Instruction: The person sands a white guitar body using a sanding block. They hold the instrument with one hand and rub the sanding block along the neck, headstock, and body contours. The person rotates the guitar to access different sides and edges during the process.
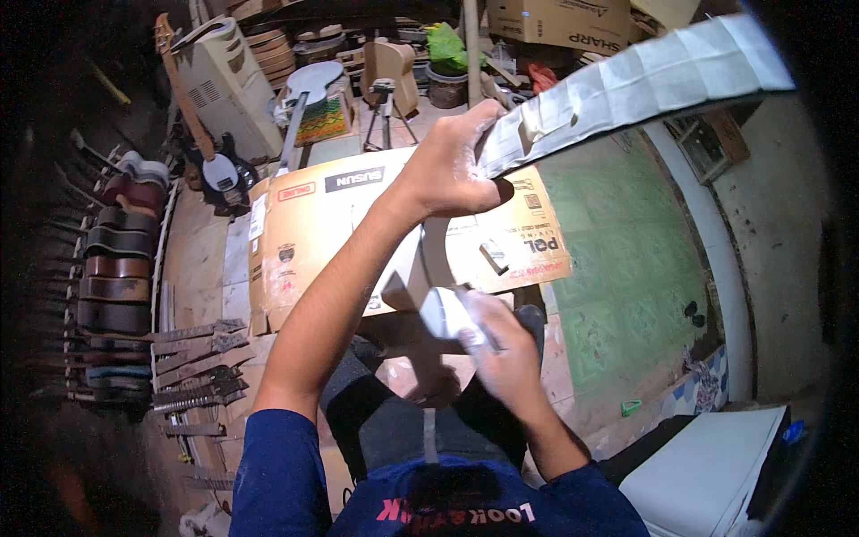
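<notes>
In left hand [455, 168], long grey strip [640, 85]

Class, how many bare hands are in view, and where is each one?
2. The left hand, over the cardboard, grips the long grey strip; the right hand, lower in the picture, holds a white piece.

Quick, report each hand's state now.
Left hand: closed, holding a long pale-faced strip, perhaps a guitar neck.
Right hand: closed on a small white piece; exact kind unclear.

The long strip [644, 82] looks creased and papery, the cardboard [327, 228] matt
</notes>
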The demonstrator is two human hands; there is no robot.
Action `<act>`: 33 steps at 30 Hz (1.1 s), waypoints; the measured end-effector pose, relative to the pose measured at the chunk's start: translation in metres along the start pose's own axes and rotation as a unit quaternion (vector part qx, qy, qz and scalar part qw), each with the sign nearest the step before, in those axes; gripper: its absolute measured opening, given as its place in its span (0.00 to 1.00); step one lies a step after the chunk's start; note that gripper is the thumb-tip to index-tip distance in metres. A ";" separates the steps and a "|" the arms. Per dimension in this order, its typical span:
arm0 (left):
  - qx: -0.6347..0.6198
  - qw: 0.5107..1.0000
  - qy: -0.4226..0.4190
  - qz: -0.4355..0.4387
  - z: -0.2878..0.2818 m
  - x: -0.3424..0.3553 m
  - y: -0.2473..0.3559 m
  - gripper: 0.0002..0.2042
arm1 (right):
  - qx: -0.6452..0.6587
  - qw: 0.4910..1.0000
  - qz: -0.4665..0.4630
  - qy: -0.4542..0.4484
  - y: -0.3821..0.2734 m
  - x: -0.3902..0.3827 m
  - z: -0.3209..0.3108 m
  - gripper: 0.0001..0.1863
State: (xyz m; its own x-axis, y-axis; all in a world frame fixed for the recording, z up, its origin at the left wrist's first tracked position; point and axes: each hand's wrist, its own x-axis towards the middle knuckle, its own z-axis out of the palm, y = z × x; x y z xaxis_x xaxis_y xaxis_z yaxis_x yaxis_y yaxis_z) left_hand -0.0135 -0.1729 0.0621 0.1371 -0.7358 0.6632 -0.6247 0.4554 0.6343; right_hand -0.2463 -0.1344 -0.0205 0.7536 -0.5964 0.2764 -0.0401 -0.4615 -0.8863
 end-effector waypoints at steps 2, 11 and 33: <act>0.015 1.000 -0.002 -0.010 -0.005 -0.010 0.017 0.20 | -0.069 0.992 -0.103 -0.033 -0.007 0.006 0.029 0.20; -0.120 0.926 0.351 -0.075 -0.091 -0.054 -0.005 0.20 | 0.067 0.981 -0.136 -0.117 -0.016 0.051 0.104 0.15; -0.141 0.971 0.165 0.097 -0.195 -0.099 0.126 0.14 | -0.153 0.958 -0.162 -0.183 0.012 0.051 0.182 0.04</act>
State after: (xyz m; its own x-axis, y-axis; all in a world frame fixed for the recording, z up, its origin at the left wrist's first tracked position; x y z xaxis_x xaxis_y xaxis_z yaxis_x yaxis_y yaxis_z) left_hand 0.0440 0.0550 0.1533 0.3057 -0.4426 0.8430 -0.4338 0.7234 0.5371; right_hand -0.0889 -0.0511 -0.0841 0.9361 -0.1453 0.3202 0.0863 -0.7878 -0.6099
